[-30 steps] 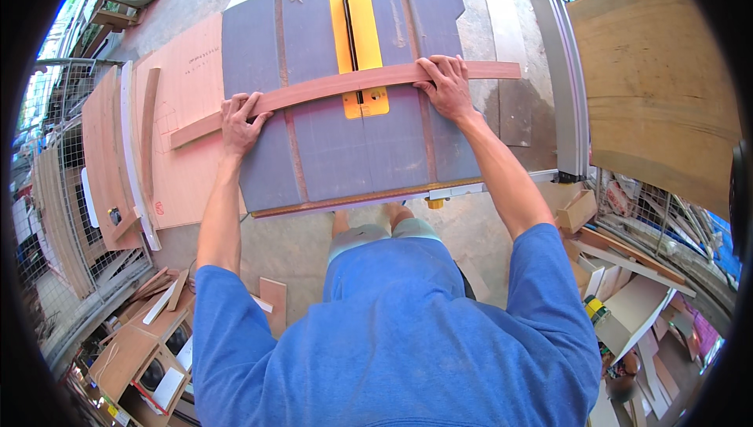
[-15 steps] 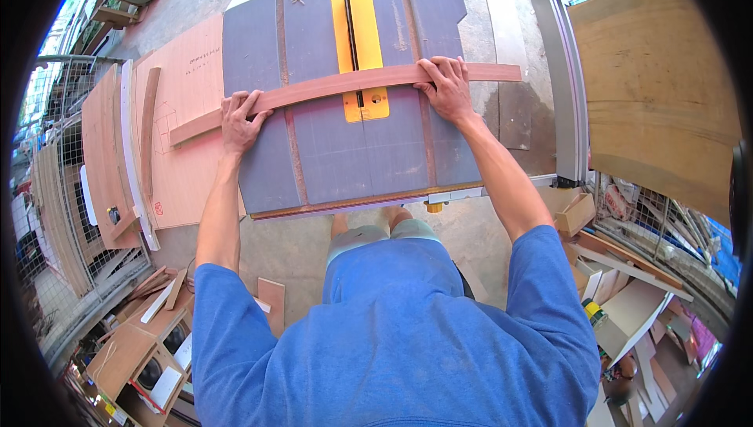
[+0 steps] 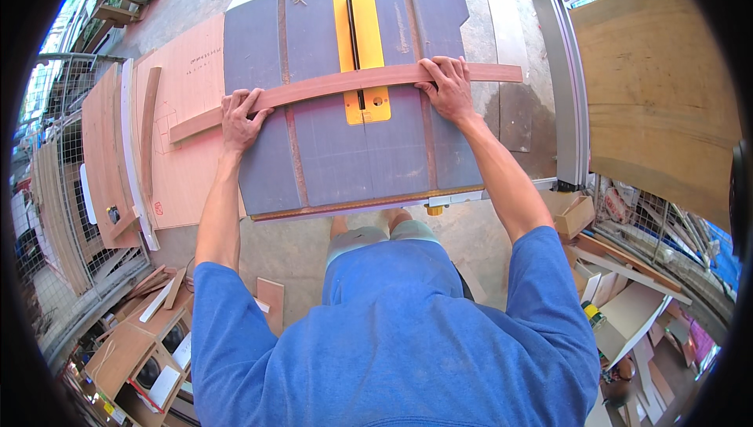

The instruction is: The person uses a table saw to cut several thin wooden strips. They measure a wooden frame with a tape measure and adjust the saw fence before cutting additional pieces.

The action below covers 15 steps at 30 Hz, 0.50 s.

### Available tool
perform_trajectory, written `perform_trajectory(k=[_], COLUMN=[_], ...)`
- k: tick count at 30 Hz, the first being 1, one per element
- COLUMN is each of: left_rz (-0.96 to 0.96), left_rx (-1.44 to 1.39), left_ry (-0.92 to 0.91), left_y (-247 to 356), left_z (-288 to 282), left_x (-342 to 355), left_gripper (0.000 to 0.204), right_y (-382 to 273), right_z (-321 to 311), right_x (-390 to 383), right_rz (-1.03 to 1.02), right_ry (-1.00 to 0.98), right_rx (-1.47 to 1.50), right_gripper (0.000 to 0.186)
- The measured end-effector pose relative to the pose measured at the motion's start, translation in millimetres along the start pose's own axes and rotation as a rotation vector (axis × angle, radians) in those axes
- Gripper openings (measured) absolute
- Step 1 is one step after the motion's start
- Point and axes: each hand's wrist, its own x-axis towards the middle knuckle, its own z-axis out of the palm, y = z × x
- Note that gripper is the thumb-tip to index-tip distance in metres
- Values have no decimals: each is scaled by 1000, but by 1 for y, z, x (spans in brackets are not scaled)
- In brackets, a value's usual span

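Observation:
A long reddish-brown wooden strip [image 3: 345, 84] lies crosswise over the grey table saw top [image 3: 329, 156]. It crosses the yellow throat plate [image 3: 369, 27] with its dark slot. My left hand [image 3: 241, 119] grips the strip near its left part, thumb and fingers over the edges. Toward the right end, my right hand [image 3: 449, 88] holds it with the fingers over the far edge and the thumb on the near side. Both strip ends reach past the saw top. The slot part beneath the strip is hidden.
Left of the saw, a pinkish board [image 3: 188, 184] carries another wooden strip [image 3: 149, 129]. At right stand a metal fence rail [image 3: 569, 90] and a large plywood sheet [image 3: 659, 90]. Wood offcuts [image 3: 133, 348] are piled at lower left, more at lower right. A rail runs along the saw's front edge.

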Motion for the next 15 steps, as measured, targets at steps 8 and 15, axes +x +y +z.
perform_trajectory(k=[8,15], left_rz=[-4,-5], left_rx=[0,14], left_ry=[-1,0], left_y=[-1,-1], left_z=[1,0], left_x=[3,7], left_gripper=[56,56], right_y=[3,5], right_z=[3,5], right_x=[3,6], right_rz=[-3,0], right_ry=[17,13], right_rx=[9,6], right_gripper=[55,55])
